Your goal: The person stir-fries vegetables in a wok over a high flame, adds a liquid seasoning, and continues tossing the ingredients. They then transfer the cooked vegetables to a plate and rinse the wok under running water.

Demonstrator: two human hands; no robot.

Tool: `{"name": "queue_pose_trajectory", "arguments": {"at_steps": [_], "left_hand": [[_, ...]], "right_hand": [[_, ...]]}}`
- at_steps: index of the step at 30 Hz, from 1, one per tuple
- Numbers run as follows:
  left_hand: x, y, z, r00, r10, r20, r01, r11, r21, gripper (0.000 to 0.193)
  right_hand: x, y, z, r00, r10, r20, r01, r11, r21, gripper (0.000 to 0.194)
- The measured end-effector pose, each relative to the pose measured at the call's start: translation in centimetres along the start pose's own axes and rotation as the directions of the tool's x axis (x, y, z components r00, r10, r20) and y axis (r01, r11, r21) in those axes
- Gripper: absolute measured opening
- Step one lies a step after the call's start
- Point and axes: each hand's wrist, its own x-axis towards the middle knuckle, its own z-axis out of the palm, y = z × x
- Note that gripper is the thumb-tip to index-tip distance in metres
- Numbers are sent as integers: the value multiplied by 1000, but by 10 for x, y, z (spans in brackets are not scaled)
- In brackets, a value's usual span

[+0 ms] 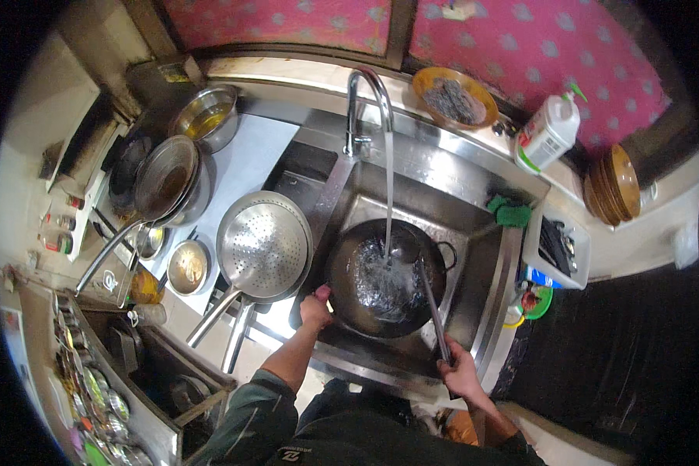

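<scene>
A dark wok [349, 311] sits in the stainless steel sink [477, 256], and water from the curved chrome faucet [383, 96] runs into it. My left hand [316, 310] grips the wok's left side with a pink cloth or pad [322, 292] at the fingers. In my right hand [459, 368] is the long handle of a ladle [434, 303]; its round head lies in the wok near the stream. The wok's loop handle [449, 255] points right.
Left of the sink stand a perforated metal strainer [265, 244], a mesh strainer [166, 177], a small bowl [187, 267] and a steel pot with yellow liquid [224, 125]. Along the back are an orange bowl [483, 110], a white pump bottle [547, 134] and green scrubbing pads [512, 215].
</scene>
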Motion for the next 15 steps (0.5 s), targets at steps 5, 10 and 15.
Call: {"name": "queue_pose_trajectory", "arguments": {"at_steps": [5, 10, 15], "left_hand": [[27, -3, 32, 982, -82, 170, 77, 997, 31, 49], [30, -7, 31, 996, -21, 81, 24, 999, -31, 44], [26, -17, 31, 968, -232, 96, 249, 941, -228, 41]], "right_hand": [[61, -30, -48, 924, -377, -63, 252, 724, -642, 83], [119, -83, -61, 861, -506, 50, 370, 556, -744, 80], [145, -126, -39, 750, -661, -15, 562, 649, -513, 67]]}}
